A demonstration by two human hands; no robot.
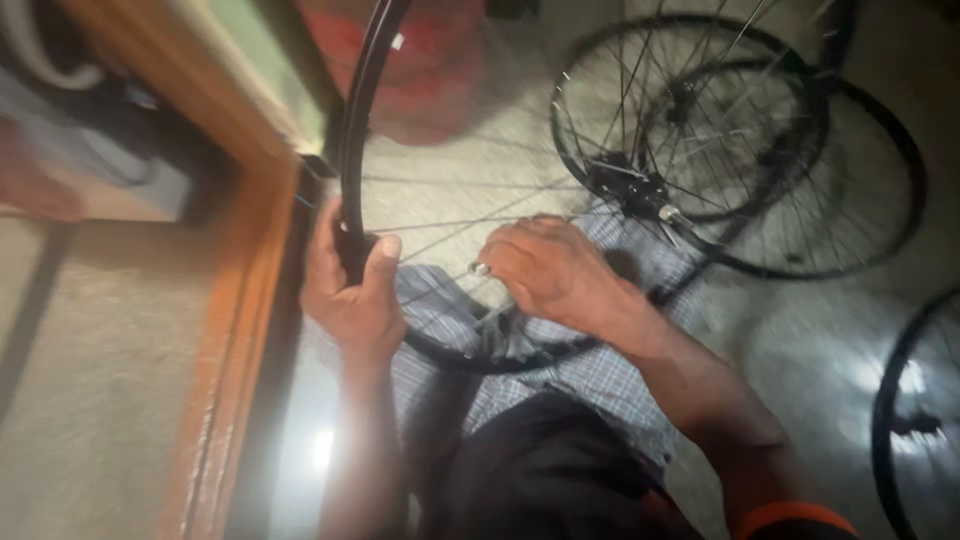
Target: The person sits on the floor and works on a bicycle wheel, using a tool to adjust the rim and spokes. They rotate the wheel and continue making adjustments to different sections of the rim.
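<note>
— What's he got there?

— A bicycle wheel (400,200), black rim, stood on edge across his lap. The bottom of it rests on his checked shirt (600,375), which likely keeps it from rolling while he works.

— And the hands?

— They're apart. The left hand (352,290) is clamped round the rim on the near side, thumb up over the inside edge; that looks like the steadying grip. The right hand (545,272) is inside the wheel among the spokes (450,222), fingers curled down near a small silvery bit (481,268), maybe a spoke end. The picture is blurred there, so I can't tell whether he's pinching it or only touching it.

— Why hold it so close?

— My guess is that the spokes are thin, so he's brought them right under his eyes.

— Anything else around?

— Two more wheels (740,140) lie overlapping on the concrete floor (800,340) just beyond his right hand, and part of another (905,420) shows at the right edge. To his left there's a wooden frame (235,290), and something red (420,70) sits behind the rim, too smeared to name.
</note>
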